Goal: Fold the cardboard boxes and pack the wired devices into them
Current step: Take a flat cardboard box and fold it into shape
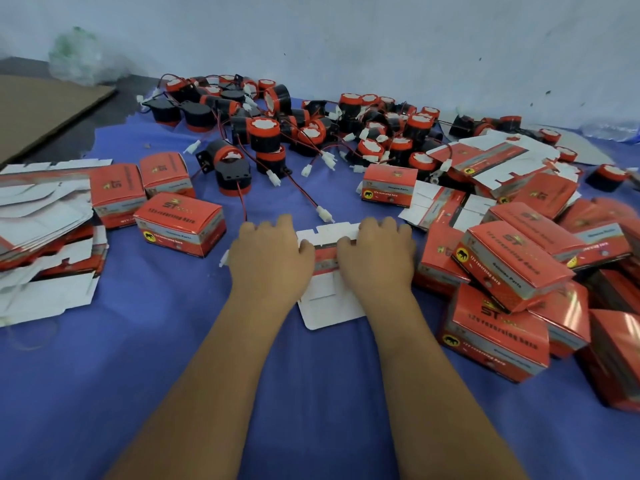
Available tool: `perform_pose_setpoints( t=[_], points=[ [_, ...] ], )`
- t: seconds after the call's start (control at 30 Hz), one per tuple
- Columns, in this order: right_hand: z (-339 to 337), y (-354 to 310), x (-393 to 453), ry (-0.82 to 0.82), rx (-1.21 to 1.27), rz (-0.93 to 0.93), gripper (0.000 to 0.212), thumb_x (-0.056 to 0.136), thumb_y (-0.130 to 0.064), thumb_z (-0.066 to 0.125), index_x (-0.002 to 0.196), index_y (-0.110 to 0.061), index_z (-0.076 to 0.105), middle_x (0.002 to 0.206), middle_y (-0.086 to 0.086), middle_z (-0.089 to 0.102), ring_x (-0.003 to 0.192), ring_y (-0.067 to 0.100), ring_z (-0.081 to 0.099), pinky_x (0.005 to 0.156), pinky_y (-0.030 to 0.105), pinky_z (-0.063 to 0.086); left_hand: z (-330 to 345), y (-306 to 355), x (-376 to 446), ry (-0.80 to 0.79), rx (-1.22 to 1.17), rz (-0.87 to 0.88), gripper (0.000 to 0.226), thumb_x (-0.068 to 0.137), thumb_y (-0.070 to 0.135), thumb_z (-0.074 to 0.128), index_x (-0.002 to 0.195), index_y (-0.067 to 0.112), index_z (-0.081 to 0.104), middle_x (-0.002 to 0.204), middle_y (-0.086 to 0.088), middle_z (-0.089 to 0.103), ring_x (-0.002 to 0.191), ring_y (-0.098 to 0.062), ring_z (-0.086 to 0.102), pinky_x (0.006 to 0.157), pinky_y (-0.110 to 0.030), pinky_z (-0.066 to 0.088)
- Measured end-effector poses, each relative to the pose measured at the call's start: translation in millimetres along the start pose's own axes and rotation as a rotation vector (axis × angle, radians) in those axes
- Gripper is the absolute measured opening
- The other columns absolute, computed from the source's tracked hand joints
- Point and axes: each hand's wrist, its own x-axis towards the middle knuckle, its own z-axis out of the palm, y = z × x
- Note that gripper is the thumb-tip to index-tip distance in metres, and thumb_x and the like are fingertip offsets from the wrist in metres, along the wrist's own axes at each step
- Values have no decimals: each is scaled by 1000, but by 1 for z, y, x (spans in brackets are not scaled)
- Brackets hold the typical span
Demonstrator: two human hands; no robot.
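Nearest the camera, two bare forearms are reaching out over the blue cloth-covered surface (173, 341). The left hand (272, 252) and the right hand (375, 252) are lying side by side on a flat, unfolded white-and-red cardboard box blank (329, 296), which is resting on the cloth between them. Both sets of fingers are curling over the blank's far edge with the thumbs tucked against its red printed band, so each hand is pinching the card along a fold line; the fingertips themselves are hidden behind the knuckles.

To do this step well, I judge that both hands should be bending the panel evenly along the scored crease, keeping the blank square so the tabs line up.

To the right, finished red printed cardboard boxes (512, 268) are piling up loosely; to the left, a stack of flat white-and-red blanks (45, 216) is lying beside three more folded red boxes (180, 225). Farther off, the black-and-red round wired devices (265, 133) with their red-and-black leads and white plugs are lying scattered toward the pale wall (381, 39), apart from the hands and not yet packed.
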Motion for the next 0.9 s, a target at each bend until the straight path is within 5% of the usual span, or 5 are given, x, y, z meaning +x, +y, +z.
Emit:
perform_pose_setpoints(
  t=[0.23, 0.37, 0.53, 0.7, 0.9],
  points=[
    [1, -4, 3, -62, 479, 71, 45, 89, -19, 56, 134, -13, 50, 124, 12, 51, 115, 29, 46, 89, 35, 40, 6, -12, 14, -80, -141, 43, 51, 86, 38, 64, 135, 26, 56, 125, -6, 58, 121, -29, 46, 101, -32, 27],
    [-4, -1, 7, 16, 889, 227, 45, 96, -6, 51, 139, -18, 49, 108, -2, 58, 87, 13, 59, 64, 24, 49, 7, -9, 11, 22, -483, -47, 76, 83, 27, 76, 149, 22, 38, 142, -10, 41, 133, -27, 38, 105, -31, 30],
    [-18, -9, 5, 234, 1184, 243, 33, 98, -11, 55, 129, -17, 60, 116, -3, 64, 102, 10, 64, 85, 22, 56, -3, -5, 15, 43, -1096, -256, 47, 100, 10, 54, 145, 19, 42, 133, -3, 60, 99, -3, 62, 78, -19, 51],
    [-21, -20, -8, 72, 1464, 112, 49, 99, -19, 53, 147, -21, 42, 126, -16, 59, 113, -2, 59, 88, 17, 52, -10, 3, 7, 88, -1367, -84, 36, 100, 12, 51, 134, 23, 47, 117, 13, 64, 95, 7, 65, 74, -11, 51],
    [-16, -27, -17, -10, 1351, -78, 75, 80, -57, 52, 148, -44, 22, 137, -42, 33, 145, 12, 18, 120, 45, 20, -21, 4, 4, 258, -1162, 32, 86, 73, 55, 59, 148, 26, 30, 147, -1, 45, 140, -27, 38, 114, -55, 32]
  ],
)
